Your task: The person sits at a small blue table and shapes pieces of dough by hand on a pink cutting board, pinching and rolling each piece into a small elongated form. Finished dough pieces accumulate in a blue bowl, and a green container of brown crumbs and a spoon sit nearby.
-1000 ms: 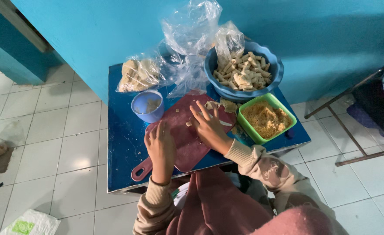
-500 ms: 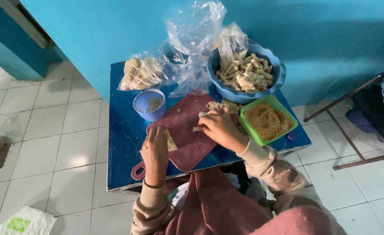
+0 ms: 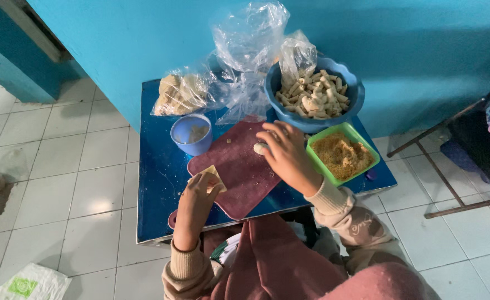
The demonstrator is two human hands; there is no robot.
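Maroon cutting board (image 3: pixel 245 172), glossy blue table (image 3: pixel 156 189), green tray (image 3: pixel 367 145) of tan crumbs (image 3: pixel 342 155), blue bowl (image 3: pixel 281 111).

The right hand (image 3: pixel 286 153) hides most of a pale lump (image 3: pixel 260 148), perhaps dough.

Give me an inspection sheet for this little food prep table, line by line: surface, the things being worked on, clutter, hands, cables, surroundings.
Surface: small blue table, glossy, crowded.
Job's things: pale wrapper square in the left hand; rolled piece under the right hand on the dark red cutting board.
Clutter: blue bowl of pale rolls; green tray of crumbs; small blue cup; clear plastic bags, one with wrappers.
Hands: left pinches the wrapper; right fingers curl over the roll.
Cables: nothing seen.
Surroundings: white tiled floor, turquoise wall, metal frame at right.
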